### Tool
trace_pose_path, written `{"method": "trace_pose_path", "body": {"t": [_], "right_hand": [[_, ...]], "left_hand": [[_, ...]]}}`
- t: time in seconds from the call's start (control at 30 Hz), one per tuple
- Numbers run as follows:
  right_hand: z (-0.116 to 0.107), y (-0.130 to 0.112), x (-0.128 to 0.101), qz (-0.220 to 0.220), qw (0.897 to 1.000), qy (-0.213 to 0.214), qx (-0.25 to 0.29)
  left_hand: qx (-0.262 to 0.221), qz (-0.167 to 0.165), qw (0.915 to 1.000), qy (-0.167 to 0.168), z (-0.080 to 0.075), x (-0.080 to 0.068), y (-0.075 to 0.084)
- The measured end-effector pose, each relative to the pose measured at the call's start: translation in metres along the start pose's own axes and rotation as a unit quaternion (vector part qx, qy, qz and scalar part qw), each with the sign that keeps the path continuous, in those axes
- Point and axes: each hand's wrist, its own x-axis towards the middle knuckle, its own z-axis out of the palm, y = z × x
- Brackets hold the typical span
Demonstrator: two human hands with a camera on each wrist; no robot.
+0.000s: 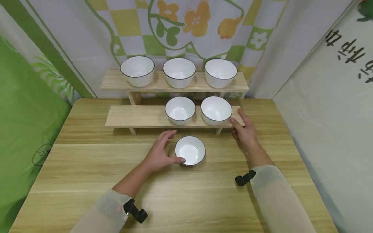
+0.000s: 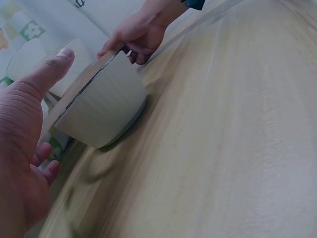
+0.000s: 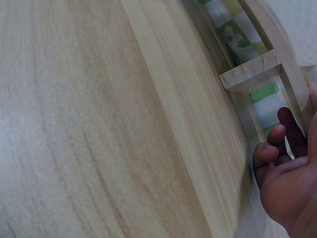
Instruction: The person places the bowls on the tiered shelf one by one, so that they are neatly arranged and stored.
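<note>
A white bowl with a dark rim stands upright on the table in front of a two-tier wooden shelf. Beside it, my left hand has its thumb over the near rim and its fingers spread at the left; the left wrist view shows this hand opened wide, not wrapped around the bowl. My right hand grips the right end of the lower board, thumb on top, close to a bowl. From the right wrist, the other fingers curl below the board.
Another white bowl shares the lower tier, left of the right-hand one. Three matching bowls line the upper tier: left, middle and right. Patterned cloth hangs behind, and the wooden table extends toward me.
</note>
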Motion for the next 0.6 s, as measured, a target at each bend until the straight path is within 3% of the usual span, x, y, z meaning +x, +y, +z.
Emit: {"method": "trace_pose_path", "body": {"t": [0.17,0.33,0.6], "right_hand": [[0.000,0.001,0.000,-0.003,1.000,-0.003,-0.002],[-0.001,0.001,0.000,-0.007,1.000,-0.009,0.004],[0.000,0.002,0.001,-0.007,1.000,-0.005,0.006]], "left_hand": [[0.030,-0.017,0.9989,-0.032,0.013,-0.001,-0.019],[0.067,-0.025,0.9961,-0.052,0.021,-0.003,-0.017],[0.084,-0.038,0.9933,-0.070,0.033,-0.004,-0.020]]}}
